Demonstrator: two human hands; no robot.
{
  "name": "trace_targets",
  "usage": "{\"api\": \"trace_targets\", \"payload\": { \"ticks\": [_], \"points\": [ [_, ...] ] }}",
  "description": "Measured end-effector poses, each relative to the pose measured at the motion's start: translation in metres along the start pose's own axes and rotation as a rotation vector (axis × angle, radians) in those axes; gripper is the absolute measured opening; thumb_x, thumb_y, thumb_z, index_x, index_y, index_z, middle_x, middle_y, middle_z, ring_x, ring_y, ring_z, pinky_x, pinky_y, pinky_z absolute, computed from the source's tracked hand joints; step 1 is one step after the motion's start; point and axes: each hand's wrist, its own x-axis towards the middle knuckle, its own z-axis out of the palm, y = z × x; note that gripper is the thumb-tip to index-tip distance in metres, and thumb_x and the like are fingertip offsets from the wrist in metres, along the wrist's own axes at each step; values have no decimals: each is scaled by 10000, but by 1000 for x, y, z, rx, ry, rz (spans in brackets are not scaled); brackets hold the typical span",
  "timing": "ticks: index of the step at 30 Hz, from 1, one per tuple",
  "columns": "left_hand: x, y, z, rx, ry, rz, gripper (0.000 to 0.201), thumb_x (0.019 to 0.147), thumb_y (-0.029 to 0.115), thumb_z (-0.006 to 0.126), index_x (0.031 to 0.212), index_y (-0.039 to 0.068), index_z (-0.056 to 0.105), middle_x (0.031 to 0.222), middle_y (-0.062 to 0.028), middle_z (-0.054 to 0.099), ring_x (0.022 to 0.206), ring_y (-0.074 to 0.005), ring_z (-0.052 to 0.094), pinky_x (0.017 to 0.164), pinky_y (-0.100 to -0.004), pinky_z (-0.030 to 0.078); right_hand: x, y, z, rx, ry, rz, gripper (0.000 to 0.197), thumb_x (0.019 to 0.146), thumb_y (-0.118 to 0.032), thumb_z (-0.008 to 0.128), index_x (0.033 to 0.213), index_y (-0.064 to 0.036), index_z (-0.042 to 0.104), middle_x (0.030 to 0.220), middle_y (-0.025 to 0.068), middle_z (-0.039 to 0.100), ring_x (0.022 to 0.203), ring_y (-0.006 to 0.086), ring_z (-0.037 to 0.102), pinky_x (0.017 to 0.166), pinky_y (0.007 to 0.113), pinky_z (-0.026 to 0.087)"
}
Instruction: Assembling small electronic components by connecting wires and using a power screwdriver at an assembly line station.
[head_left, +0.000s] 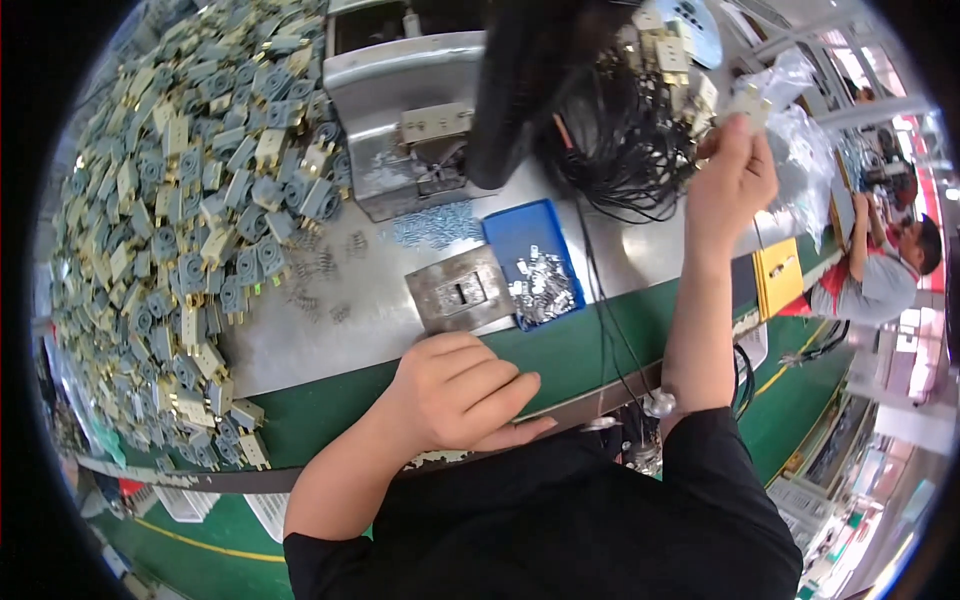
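Raised at the far right, my right hand [735, 175] pinches a cream plastic plug part [750, 106] with small gold-coloured metal bits, between thumb and fingers. At the table's front edge, my left hand [462, 392] is curled, its thumb stretched to the right. Its palm faces away, so what it holds, if anything, is hidden. Just beyond that hand lies a flat metal fixture plate [445, 292] with a slot. Right of the plate, a blue tray [512, 228] holds a heap of small shiny metal pieces [543, 287].
Grey and cream plug parts [205, 170] are piled along the left. A metal machine [400, 170] stands behind the fixture, with small bluish pieces [437, 225] and springs [315, 265] before it. Black cables [620, 150] lie right. Another person [880, 270] works at the far right.
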Motion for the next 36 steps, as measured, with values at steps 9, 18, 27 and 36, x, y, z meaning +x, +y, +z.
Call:
{"api": "trace_targets", "payload": {
  "ticks": [9, 18, 27, 36],
  "points": [
    [5, 9, 7, -11, -118, 54, 334, 712, 262, 905, 876, 71, 685, 748, -9, 604, 626, -181, 616, 578, -296, 494, 5, 46, -33, -600, 125, -247, 433, 910, -418, 810, 978, -19, 657, 726, 54, 590, 694, 219, 603, 674, 371, 489],
    [3, 15, 13, -71, -143, -20, 313, 715, 209, 887, 944, 55, 740, 785, -57, 681, 620, -224, 649, 572, -334, 494, -80, -35, -88, 176, -1164, 135, 178, 878, -13, 758, 1009, 11, 640, 763, 60, 631, 697, 141, 619, 646, 311, 486],
    [5, 34, 23, -305, -188, -91, 482, 707, 231, 888, 1135, 66, 741, 788, -40, 662, 622, -221, 626, 555, -343, 463, -95, -62, -104, 20, -1217, 153, 372, 694, -81, 875, 964, -22, 626, 719, 71, 596, 656, 194, 603, 609, 318, 475],
    [2, 51, 19, 142, -184, 364, 201, 759, 133, 812, 949, 129, 745, 678, 38, 442, 588, -109, 494, 521, -282, 336, -111, -87, -101, -266, -1317, -146, 410, 742, -284, 907, 1016, -27, 742, 718, 156, 662, 665, 353, 672, 598, 401, 513]
  ]
}}
